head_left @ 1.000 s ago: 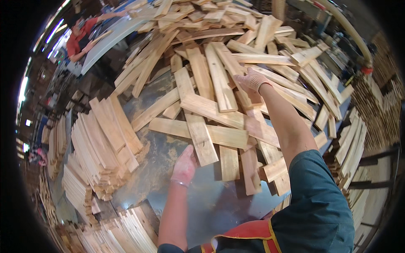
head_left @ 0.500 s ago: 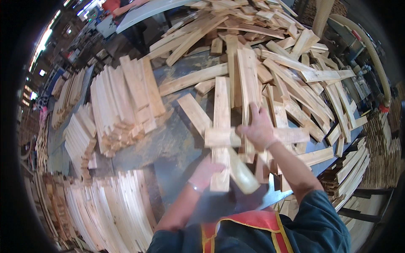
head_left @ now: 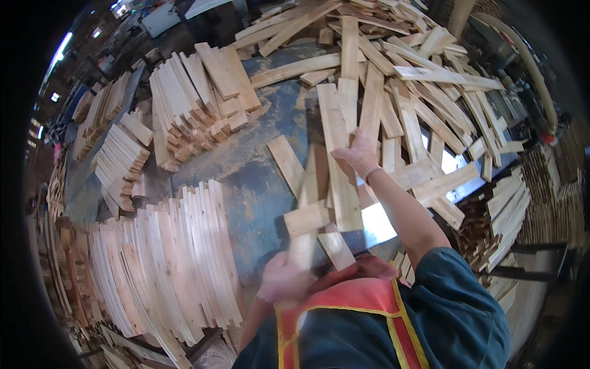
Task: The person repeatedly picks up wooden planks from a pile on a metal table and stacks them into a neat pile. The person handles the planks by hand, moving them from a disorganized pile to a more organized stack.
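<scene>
My left hand (head_left: 284,278), in a pale glove, grips the near ends of a few short wooden slats (head_left: 305,216) close to my chest. My right hand (head_left: 358,155), gloved too, rests on a long pale plank (head_left: 337,141) and holds its middle. Both sit over a worn blue metal table (head_left: 246,178). The slats in my left hand cross one another and partly hide the plank's near end.
A loose heap of planks (head_left: 418,74) covers the table's far right. A stacked pile of slats (head_left: 190,92) stands at the far left, and a fanned stack (head_left: 172,258) lies at the near left. More stacks (head_left: 117,154) line the left side. Further boards (head_left: 516,203) sit below the table's right edge.
My head has turned left, so the loose heap shifted right. My right hand pulled back from the heap with a plank, and my left hand rose and took hold of slats.
</scene>
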The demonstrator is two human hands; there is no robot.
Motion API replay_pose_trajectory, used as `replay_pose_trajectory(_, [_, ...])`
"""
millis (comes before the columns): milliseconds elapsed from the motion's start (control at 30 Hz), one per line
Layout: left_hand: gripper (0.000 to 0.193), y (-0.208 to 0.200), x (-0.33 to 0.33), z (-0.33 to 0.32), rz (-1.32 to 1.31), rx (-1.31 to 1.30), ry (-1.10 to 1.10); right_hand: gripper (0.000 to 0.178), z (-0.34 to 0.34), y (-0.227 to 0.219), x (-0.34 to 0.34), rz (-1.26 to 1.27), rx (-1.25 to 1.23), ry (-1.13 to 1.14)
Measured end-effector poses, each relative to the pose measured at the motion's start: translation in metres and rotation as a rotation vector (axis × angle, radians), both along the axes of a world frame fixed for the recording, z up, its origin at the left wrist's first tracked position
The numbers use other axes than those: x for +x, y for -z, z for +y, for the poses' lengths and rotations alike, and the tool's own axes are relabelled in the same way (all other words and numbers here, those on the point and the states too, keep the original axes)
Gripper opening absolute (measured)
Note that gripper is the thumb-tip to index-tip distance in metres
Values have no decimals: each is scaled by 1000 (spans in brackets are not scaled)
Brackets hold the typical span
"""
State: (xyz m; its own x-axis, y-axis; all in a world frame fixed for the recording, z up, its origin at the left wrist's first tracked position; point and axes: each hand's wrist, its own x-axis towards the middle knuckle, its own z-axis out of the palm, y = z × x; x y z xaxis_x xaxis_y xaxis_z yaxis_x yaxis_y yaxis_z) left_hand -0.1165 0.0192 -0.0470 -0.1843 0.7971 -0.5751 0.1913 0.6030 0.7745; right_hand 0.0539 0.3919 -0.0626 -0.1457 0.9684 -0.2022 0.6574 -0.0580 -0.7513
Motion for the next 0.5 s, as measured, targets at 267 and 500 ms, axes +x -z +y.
replay_pose_trajectory(267, [34,103,-45,-145,1147,511,54,79,-44,12,7,283,-250,-167])
replay_pose_trajectory(500, [53,115,-47,-163,1633,-26,-307,85,-75,-22,105,232,53,-45])
